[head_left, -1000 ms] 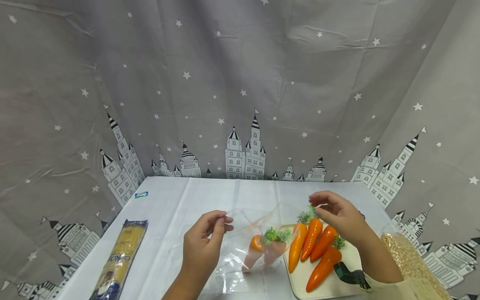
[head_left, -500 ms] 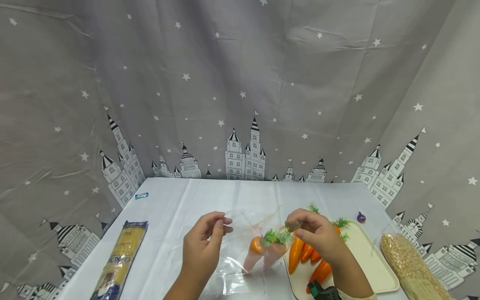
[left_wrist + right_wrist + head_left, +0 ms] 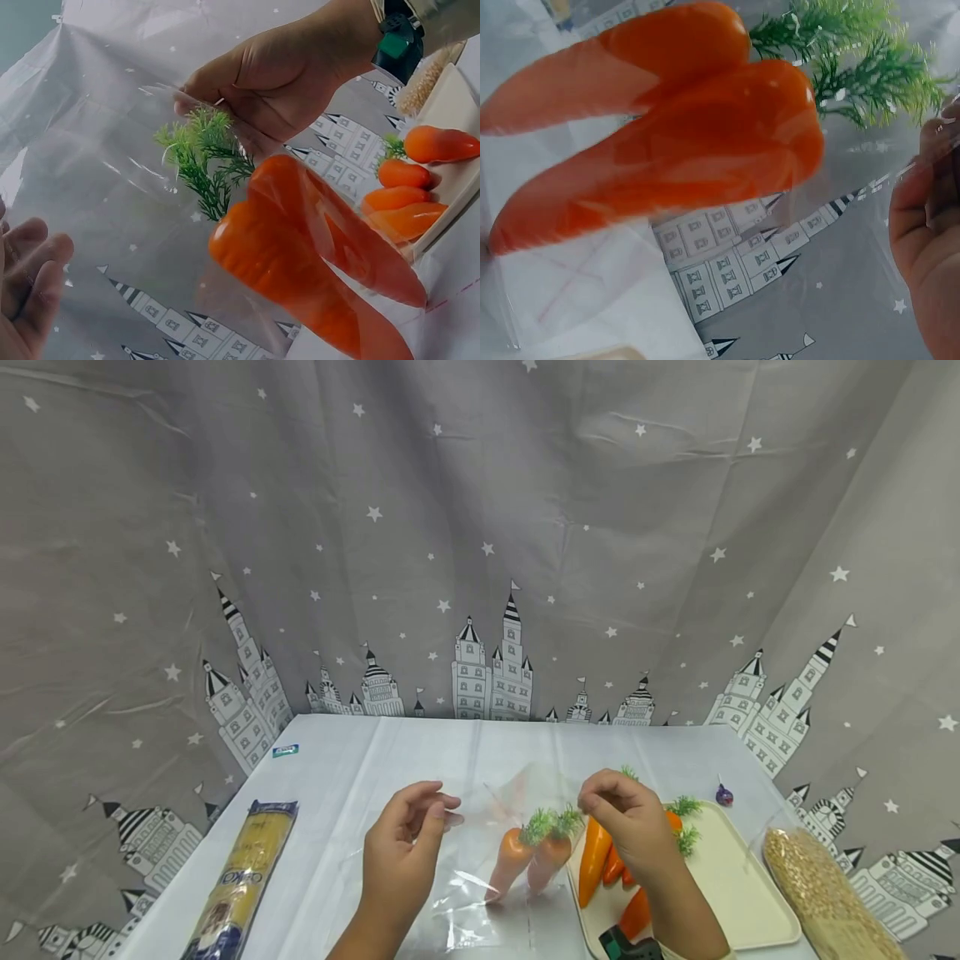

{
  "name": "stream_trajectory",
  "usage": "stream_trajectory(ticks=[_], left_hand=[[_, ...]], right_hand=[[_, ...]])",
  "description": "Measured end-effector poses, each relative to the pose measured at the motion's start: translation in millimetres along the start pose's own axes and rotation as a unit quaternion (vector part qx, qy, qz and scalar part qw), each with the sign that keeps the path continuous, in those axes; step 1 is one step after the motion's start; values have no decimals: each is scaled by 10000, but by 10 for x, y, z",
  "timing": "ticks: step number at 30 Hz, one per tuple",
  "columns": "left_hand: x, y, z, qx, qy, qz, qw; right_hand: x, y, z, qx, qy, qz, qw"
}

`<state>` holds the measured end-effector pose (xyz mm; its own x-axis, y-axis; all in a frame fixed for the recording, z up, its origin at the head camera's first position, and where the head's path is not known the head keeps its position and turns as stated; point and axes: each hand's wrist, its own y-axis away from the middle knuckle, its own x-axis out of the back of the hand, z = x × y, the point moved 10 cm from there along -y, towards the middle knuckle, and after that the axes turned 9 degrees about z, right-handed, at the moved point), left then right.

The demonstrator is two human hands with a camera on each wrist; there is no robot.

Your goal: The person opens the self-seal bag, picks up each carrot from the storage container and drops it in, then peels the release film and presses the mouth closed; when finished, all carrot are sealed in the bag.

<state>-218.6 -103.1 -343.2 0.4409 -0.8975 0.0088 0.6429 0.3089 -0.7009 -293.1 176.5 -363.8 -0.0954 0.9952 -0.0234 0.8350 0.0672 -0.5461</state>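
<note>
Nearest, the left hand (image 3: 405, 852) is raised above the white tablecloth (image 3: 352, 777), its thumb and forefinger pinched on the left edge of a clear plastic bag (image 3: 480, 860); the left wrist view catches only its fingertips at the frame's edge, curled beside the film. To its right the right hand (image 3: 626, 827) is also lifted, fingers bent and pinching the bag's opposite edge near the opening, so the film is stretched between the two hands. Inside the bag, between the hands and a little below them, two orange toy carrots (image 3: 528, 860) lie pressed side by side, their tips pointing down toward the person and their green leafy tops (image 3: 552, 823) up near the right hand's fingers. Under and just behind the right hand sits a cream tray (image 3: 738, 877) with more loose carrots (image 3: 596, 860) lying on it, partly hidden by that hand. To the right of the tray lies a clear packet of grain (image 3: 813, 885). Well to the left of the left hand lies a long yellow packet of spaghetti (image 3: 240, 881). Farther off, beyond the right hand, a small purple wrapped sweet (image 3: 723, 794) rests on the cloth, and beyond the left hand a small blue label (image 3: 285, 750). Behind everything hangs a grey curtain with stars and castles (image 3: 480, 568).
</note>
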Motion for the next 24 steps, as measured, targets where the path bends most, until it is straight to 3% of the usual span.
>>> stream_trajectory(ticks=[6, 10, 14, 24], left_hand=[[13, 10, -31, 197, 110, -31, 9997], [27, 9, -59, 335, -101, 52, 9994], [57, -5, -80, 417, -252, 178, 9987], [98, -41, -94, 475, -30, 253, 9985]], right_hand=[[36, 1, 16, -362, 241, 515, 9977], [50, 9, 43, -577, 259, 680, 9957], [70, 11, 38, -588, 188, 820, 9947], [141, 9, 19, -507, 55, 1033, 9933]])
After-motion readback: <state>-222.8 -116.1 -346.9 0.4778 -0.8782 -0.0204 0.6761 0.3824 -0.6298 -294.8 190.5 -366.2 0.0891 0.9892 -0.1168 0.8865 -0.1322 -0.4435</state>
